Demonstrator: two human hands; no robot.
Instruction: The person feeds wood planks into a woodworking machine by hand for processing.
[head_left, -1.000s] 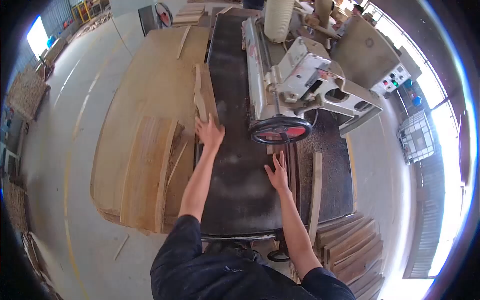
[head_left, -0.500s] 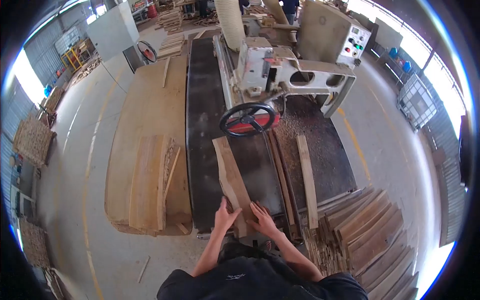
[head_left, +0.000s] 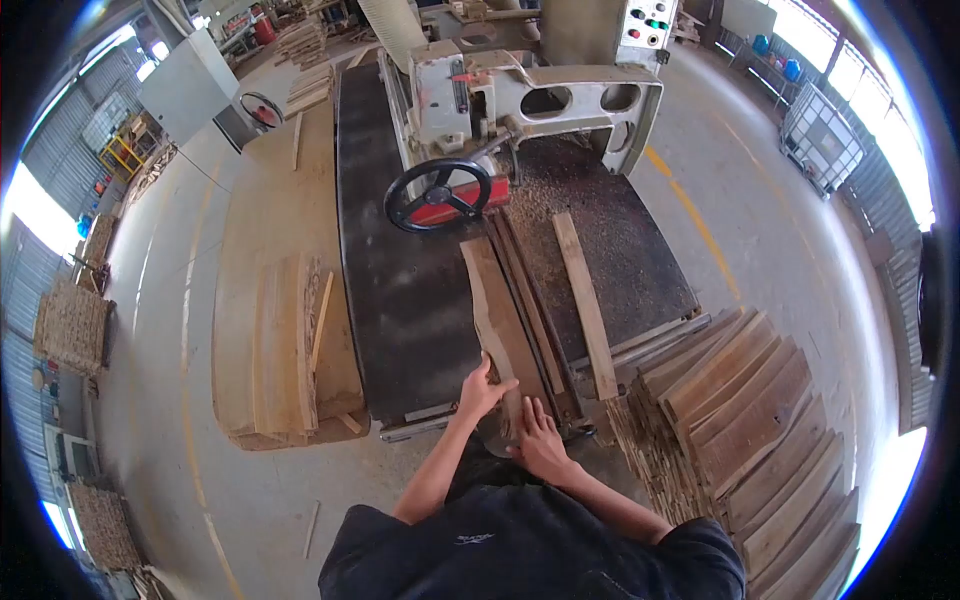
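A long board (head_left: 500, 320) with one wavy edge lies on the dark machine table (head_left: 400, 300), alongside the metal rail (head_left: 530, 310). My left hand (head_left: 484, 391) grips the board's left edge near its close end, thumb on top and fingers at the side. My right hand (head_left: 541, 440) lies on the near end with its fingers stretched forward. Beyond the board's far end are a black handwheel (head_left: 438, 195) and a red guard (head_left: 465, 200). A narrow strip of wood (head_left: 586, 305) lies right of the rail.
On the left, boards (head_left: 285, 345) are piled on a wooden surface (head_left: 250, 200). A stack of rough boards (head_left: 750, 400) stands at the right. The machine frame (head_left: 560, 90) rises ahead, with a button panel (head_left: 645, 28). Sawdust covers part of the table.
The board has shifted right, up close to the rail, and both hands have moved with it. The camera view has also shifted.
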